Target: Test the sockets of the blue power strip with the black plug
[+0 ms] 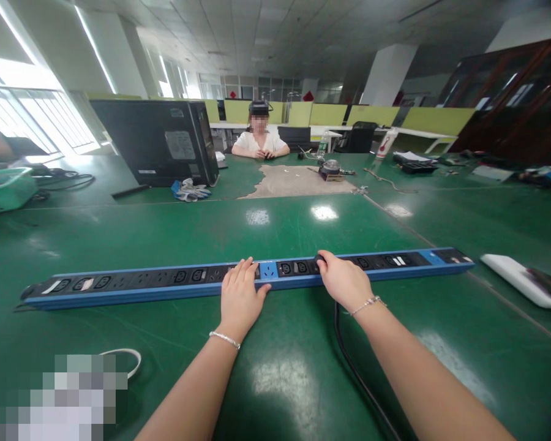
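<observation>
A long blue and black power strip (229, 286), with a row of several sockets, lies across the green table in front of me. My left hand (244, 291) is laid across its middle, fingers reaching over the top to the far edge and thumb along the near side, holding it. To the right, my right hand (344, 278) is closed around a black plug (320, 260) at a socket. How deep the plug sits in the socket is hidden by my fingers. From below this hand a black power cable (349, 355) runs down to the table's near edge.
A person (261, 144) sits across the green table (165, 229). Behind the strip stand a black computer case (165, 144) and gloves (190, 190). A green basket (7, 193) is at far left, a white flat object (517, 278) at right, a blurred-out item (73, 398) at lower left.
</observation>
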`<state>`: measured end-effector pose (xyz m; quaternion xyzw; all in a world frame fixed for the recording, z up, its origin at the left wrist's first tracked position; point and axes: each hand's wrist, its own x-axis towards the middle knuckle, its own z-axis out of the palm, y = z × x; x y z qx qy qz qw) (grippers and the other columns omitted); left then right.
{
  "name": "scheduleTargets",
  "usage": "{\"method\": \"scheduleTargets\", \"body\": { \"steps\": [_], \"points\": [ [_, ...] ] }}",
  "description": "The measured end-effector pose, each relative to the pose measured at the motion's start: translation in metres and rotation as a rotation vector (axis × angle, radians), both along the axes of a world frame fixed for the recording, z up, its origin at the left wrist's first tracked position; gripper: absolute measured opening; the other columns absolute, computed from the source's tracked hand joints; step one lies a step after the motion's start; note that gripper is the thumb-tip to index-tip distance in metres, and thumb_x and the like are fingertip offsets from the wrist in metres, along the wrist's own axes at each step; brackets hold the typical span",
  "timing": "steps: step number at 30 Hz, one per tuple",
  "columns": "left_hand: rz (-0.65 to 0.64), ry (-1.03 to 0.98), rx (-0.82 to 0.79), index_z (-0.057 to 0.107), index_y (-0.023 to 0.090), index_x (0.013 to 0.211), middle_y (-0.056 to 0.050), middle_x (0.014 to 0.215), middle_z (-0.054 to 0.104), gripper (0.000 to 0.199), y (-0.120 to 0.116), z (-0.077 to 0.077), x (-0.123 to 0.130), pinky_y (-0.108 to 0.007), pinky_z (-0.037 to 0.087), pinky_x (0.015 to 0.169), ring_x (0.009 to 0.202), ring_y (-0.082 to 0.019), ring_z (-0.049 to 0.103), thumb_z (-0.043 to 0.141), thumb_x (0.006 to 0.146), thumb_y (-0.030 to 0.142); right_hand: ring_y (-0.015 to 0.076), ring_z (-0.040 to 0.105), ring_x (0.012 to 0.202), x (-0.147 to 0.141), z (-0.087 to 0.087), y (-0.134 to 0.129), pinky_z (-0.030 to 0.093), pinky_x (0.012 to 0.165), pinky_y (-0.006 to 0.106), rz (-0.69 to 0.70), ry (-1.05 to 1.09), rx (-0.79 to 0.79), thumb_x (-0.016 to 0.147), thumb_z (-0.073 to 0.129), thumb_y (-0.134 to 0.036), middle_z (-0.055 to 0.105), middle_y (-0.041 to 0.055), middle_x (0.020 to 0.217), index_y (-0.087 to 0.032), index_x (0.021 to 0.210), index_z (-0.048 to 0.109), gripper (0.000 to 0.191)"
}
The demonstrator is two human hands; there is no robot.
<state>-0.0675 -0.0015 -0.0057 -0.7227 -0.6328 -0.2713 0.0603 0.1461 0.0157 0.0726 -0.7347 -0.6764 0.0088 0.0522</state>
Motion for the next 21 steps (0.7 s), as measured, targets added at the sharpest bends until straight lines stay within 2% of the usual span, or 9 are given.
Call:
{"method": "scheduleTargets", "body": {
  "steps": [6, 10, 14, 18, 21],
  "points": [
    [-0.007, -0.017, 0.001, 0.053, 0.018, 0.122, -0.011, 0.135, 0.053, 0.046, 0.001, 0.0, 0.0, -0.044, 0.032, 0.106, 0.128, -0.027, 0.044, 0.061, 0.08, 0.036, 0.0259, 0.063, 0.101, 0.02, -0.008, 0.013, 0.045, 0.086, 0.036, 0.029, 0.202, -0.047, 0.092, 0.033, -0.035, 0.068, 0.0108, 0.11, -0.022, 0.123, 0.059, 0.043],
    [-0.001, -0.021, -0.006, 0.053, 0.017, 0.122, -0.011, 0.135, 0.053, 0.048, 0.001, 0.0, 0.001, -0.044, 0.031, 0.107, 0.129, -0.027, 0.043, 0.062, 0.079, 0.035, 0.0244, 0.061, 0.105, 0.026, -0.008, 0.019, 0.044, 0.09, 0.034, 0.043, 0.252, -0.058, 0.091, 0.034, -0.034, 0.066, 0.0099, 0.116, -0.02, 0.122, 0.06, 0.043],
    [-0.004, -0.02, -0.004, 0.052, 0.016, 0.122, -0.011, 0.135, 0.053, 0.048, 0.001, 0.0, 0.001, -0.044, 0.031, 0.107, 0.128, -0.027, 0.043, 0.062, 0.079, 0.035, 0.0252, 0.063, 0.101, 0.02, -0.005, 0.018, 0.045, 0.086, 0.035, 0.038, 0.181, -0.065, 0.091, 0.034, -0.034, 0.067, 0.0105, 0.112, -0.021, 0.122, 0.06, 0.043],
    [-0.008, -0.018, 0.002, 0.053, 0.015, 0.122, -0.012, 0.135, 0.053, 0.048, 0.001, 0.0, 0.0, -0.044, 0.031, 0.107, 0.128, -0.027, 0.044, 0.061, 0.079, 0.036, 0.027, 0.066, 0.092, 0.007, -0.003, 0.012, 0.047, 0.078, 0.037, 0.041, 0.024, -0.069, 0.091, 0.035, -0.035, 0.07, 0.0118, 0.101, -0.024, 0.121, 0.06, 0.041],
    [-0.011, -0.021, 0.007, 0.053, 0.016, 0.122, -0.012, 0.135, 0.053, 0.048, 0.001, 0.0, 0.0, -0.044, 0.032, 0.107, 0.128, -0.027, 0.044, 0.061, 0.079, 0.036, 0.0276, 0.068, 0.082, -0.005, -0.006, 0.006, 0.048, 0.07, 0.036, 0.079, -0.115, -0.038, 0.092, 0.032, -0.031, 0.071, 0.0142, 0.089, -0.02, 0.121, 0.058, 0.04]
  ]
}}
